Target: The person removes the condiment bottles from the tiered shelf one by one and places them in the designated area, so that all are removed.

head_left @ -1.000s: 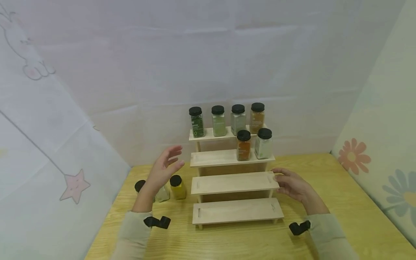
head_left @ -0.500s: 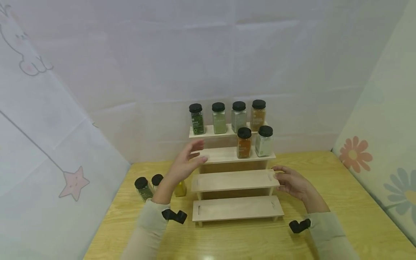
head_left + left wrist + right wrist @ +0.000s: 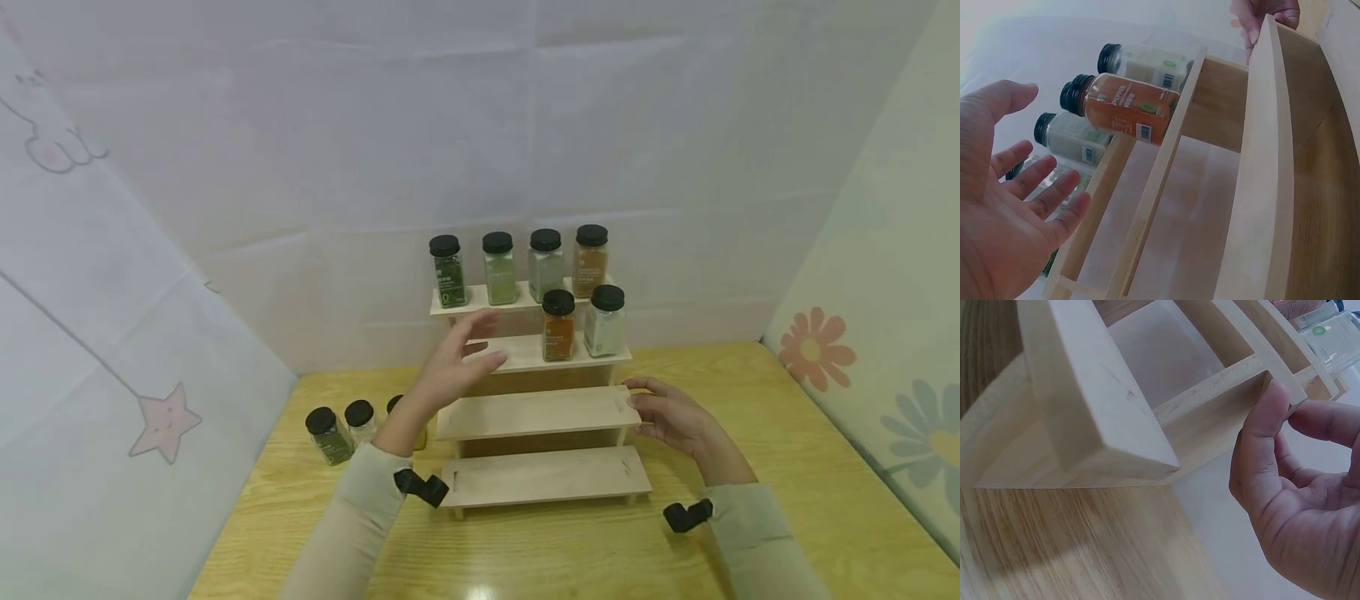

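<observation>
A stepped wooden rack [image 3: 543, 479] stands on the table. My left hand [image 3: 450, 367] hovers at the left part of its second tier from the top, fingers spread and holding nothing. Two black-capped spice jars are at that tier's right end: an orange-red pepper jar [image 3: 1125, 106] and a whitish jar [image 3: 604, 329]. On the top tier stand a dark green jar [image 3: 450, 282], a light green jar [image 3: 500, 277], a grey-green jar [image 3: 547, 271] and a brown-orange jar [image 3: 590, 268]. With thumb and finger, my right hand [image 3: 1310, 506] pinches the right corner of the third tier.
Left of the rack, a green jar [image 3: 332, 444], a whitish jar [image 3: 362, 423] and a yellow jar [image 3: 420, 438] stand on the wooden table [image 3: 570, 558]; my left forearm partly covers the yellow one. A pale cloth wall [image 3: 375, 167] rises close behind the rack.
My left hand has moved right and slightly up, from above the jars on the table to the second tier. The right hand stays at the rack's right side. No jar has moved.
</observation>
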Motion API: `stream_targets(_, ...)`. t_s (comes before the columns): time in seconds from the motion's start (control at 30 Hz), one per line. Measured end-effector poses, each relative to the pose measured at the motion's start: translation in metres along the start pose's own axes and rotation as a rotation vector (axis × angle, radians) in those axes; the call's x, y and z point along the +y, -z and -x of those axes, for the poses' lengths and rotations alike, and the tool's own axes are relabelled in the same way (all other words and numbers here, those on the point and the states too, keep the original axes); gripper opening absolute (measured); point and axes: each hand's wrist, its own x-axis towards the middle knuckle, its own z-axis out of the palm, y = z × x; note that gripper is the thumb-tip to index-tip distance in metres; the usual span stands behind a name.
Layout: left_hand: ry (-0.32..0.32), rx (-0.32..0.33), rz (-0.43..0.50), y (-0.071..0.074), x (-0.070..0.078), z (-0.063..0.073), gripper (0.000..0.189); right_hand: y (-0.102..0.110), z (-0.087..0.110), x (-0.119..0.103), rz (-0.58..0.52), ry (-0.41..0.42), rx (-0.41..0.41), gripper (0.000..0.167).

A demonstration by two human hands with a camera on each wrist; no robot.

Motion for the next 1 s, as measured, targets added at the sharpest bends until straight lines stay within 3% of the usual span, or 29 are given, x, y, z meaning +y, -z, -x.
stream_targets(0.4,-0.006,-0.04,-0.036,-0.018,0.014,-0.024,0.063,0.0,0.001,0.0,0.004,0.0,0.011,0.043)
stream_targets(0.57,0.009,-0.048,-0.015,-0.027,0.011,-0.033,0.065,-0.002,0.001,-0.001,0.006,-0.003,0.014,0.039)
stream_targets(0.77,0.038,-0.046,0.007,-0.037,0.003,-0.043,0.065,-0.002,0.002,-0.001,0.009,-0.005,0.012,0.052)
stream_targets(1.0,0.062,-0.041,0.005,-0.045,-0.002,-0.055,0.071,-0.002,0.002,-0.001,0.011,-0.006,0.013,0.05)
